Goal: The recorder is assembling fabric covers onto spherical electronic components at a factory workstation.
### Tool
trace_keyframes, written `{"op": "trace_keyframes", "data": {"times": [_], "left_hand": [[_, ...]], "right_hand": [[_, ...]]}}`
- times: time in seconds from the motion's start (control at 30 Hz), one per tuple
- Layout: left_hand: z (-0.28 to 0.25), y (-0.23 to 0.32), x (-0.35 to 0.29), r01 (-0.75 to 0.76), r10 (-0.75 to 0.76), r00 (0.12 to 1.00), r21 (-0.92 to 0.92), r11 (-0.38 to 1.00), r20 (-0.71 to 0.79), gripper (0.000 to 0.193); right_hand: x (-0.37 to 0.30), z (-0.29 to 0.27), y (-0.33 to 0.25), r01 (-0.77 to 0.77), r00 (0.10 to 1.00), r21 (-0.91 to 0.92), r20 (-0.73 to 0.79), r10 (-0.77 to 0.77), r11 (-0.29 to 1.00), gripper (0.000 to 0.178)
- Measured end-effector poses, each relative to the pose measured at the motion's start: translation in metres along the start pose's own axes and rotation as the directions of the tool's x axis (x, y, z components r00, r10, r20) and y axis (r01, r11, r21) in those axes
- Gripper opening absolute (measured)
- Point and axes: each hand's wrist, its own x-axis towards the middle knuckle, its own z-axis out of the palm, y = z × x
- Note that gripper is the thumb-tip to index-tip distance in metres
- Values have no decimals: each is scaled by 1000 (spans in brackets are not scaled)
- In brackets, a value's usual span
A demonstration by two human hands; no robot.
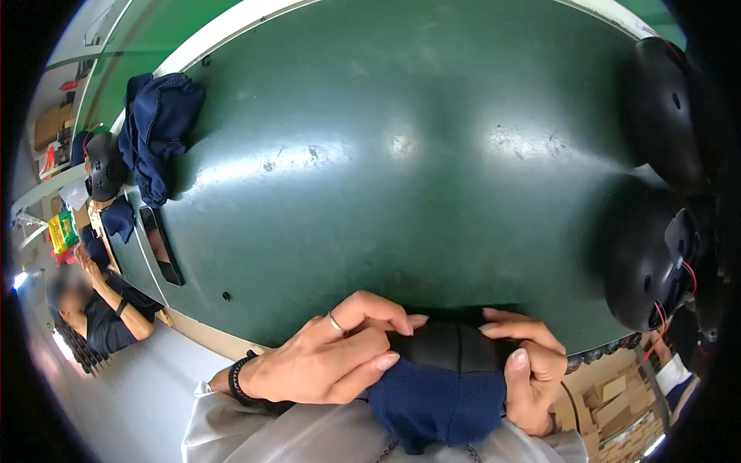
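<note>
At the near edge of the green table, a rounded black piece (432, 345) with a seam down its middle is partly covered by navy mesh cloth (440, 401). The cloth hangs down toward my lap. My left hand (328, 351), wearing a ring and a dark beaded bracelet, has its fingers curled against the left edge of the black piece. On the other side, my right hand (531, 363) grips the right edge, thumb over the cloth and fingers around the far side. The underside of the piece is hidden.
Black curved shells with red wires (648, 266) crowd the table's right side. A crumpled navy cloth (158, 116) lies at the far left, with a phone (160, 245) closer in. A small black bit (226, 296) sits on the green table (386, 216). A co-worker (108, 309) is at left.
</note>
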Motion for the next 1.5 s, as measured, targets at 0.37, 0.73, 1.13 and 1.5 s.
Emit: {"op": "trace_keyframes", "data": {"times": [0.37, 0.73, 1.13, 1.5], "left_hand": [[-11, 2, 11, 46, -75, 996, 468, 882, 43, 16], [16, -17, -1, 6, 126, 985, 757, 653, -116, 20], [98, -4, -15, -273, 320, 620, 186, 944, -717, 72], [85, -22, -27, -257, 345, 762, 233, 938, -549, 75]], "right_hand": [[11, -16, 10, 195, 969, -568, -17, -248, 799, 31], [17, 3, 27, 230, 881, -781, -87, -466, 581, 26], [-13, 37, 29, 661, 737, -37, -158, -657, 750, 87], [-15, 19, 49, 691, 654, -444, 45, -755, 571, 100]]}}
